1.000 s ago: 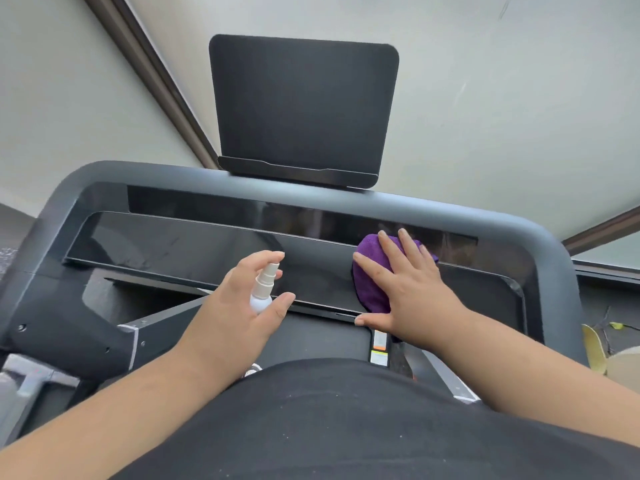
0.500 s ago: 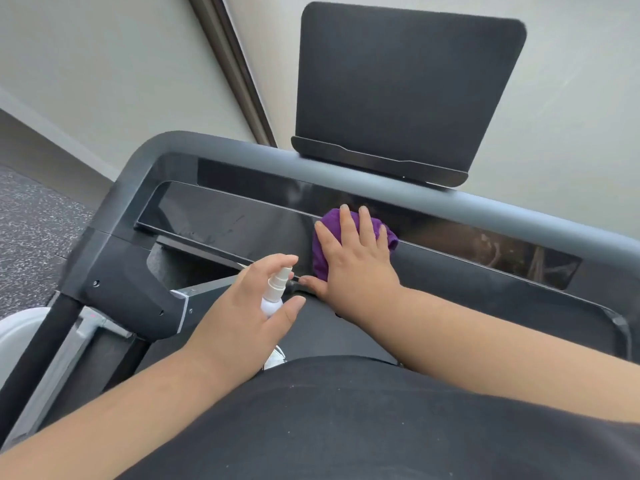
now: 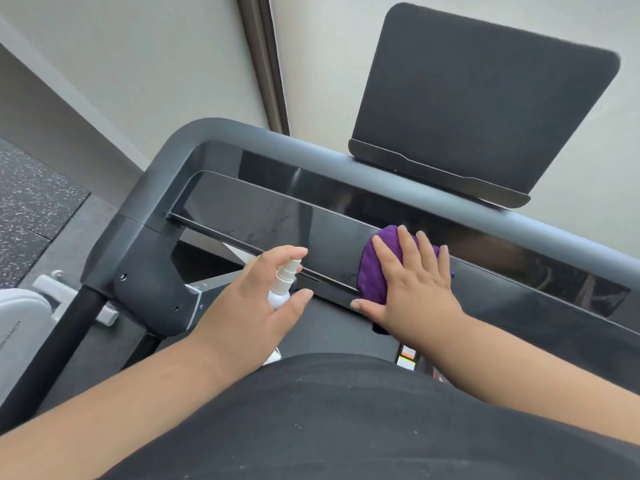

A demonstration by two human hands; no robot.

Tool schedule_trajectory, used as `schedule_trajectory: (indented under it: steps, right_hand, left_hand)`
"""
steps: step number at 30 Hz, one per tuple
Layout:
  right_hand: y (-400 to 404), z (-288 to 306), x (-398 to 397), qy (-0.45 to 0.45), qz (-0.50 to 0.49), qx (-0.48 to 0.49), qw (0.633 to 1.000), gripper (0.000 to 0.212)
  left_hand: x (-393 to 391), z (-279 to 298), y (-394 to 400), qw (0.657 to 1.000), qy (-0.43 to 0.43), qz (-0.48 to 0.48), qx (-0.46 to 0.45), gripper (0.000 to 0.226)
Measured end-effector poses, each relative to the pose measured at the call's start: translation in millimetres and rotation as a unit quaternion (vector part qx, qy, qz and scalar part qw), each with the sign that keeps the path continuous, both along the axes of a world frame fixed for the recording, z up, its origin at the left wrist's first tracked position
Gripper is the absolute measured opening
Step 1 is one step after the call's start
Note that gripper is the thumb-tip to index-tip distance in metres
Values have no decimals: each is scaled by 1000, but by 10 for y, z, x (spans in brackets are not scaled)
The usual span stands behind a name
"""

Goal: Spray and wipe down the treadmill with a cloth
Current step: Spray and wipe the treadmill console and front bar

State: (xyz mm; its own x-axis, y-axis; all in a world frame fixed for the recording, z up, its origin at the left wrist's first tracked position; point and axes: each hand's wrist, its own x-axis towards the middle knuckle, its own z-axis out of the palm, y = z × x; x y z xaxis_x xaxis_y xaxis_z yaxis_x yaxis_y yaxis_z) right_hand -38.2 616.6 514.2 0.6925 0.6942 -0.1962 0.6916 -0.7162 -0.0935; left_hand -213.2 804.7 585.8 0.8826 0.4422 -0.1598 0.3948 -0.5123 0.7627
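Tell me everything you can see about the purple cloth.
The purple cloth looks like soft, plush microfibre, bunched into a wad rather than spread flat. It lies against the treadmill's glossy black console panel, its lower end hanging over the panel's near edge. The right hand presses on it with straight, spread fingers, covering much of it.

A: Which areas of the console panel (image 3: 263, 216) are unobstructed?

B: The glossy stretch left of the purple cloth (image 3: 375, 271) lies open. The grey frame rail (image 3: 311, 147) bounds it above; the tablet shelf (image 3: 478, 109) overhangs at right. The spray bottle (image 3: 282, 285) apparently hovers near its lower edge.
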Motion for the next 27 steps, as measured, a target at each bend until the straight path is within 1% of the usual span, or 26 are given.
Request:
schedule_trajectory:
  steps: [4,8,10,12,15,18,20,23,27]
  right_hand:
    - [657,-3,-105,-7,1,7,1000,110]
    - [1414,20,-193,11,15,9,1000,105]
    - [1631,49,-221,17,27,-3,999,108]
    - [1645,71,-204,7,34,-8,999,109]
    - [1397,57,-192,-26,39,-3,999,102]
    - [1069,9,-309,-41,22,-10,999,106]
    - [1001,-19,-395,-40,7,-20,999,109]
    - [1252,-5,-438,-49,-1,-41,998,113]
    - [1963,18,-467,-39,46,-36,998,112]
  left_hand:
    - [-69,-26,203,1000,3,-5,5,50]
    - [-125,-69,376,1000,-13,-6,-7,52]
    - [-136,-83,443,1000,-18,-14,-14,53]
    - [-144,-96,504,999,-24,-20,-15,53]
    - [-173,-102,635,999,-38,-10,-25,51]
    - [-233,-114,779,999,-41,10,-29,50]
    - [-300,-117,884,998,-44,24,-32,50]
    - [-425,-137,1041,998,-43,42,-37,49]
    - [-574,-154,1201,995,-61,63,-37,53]
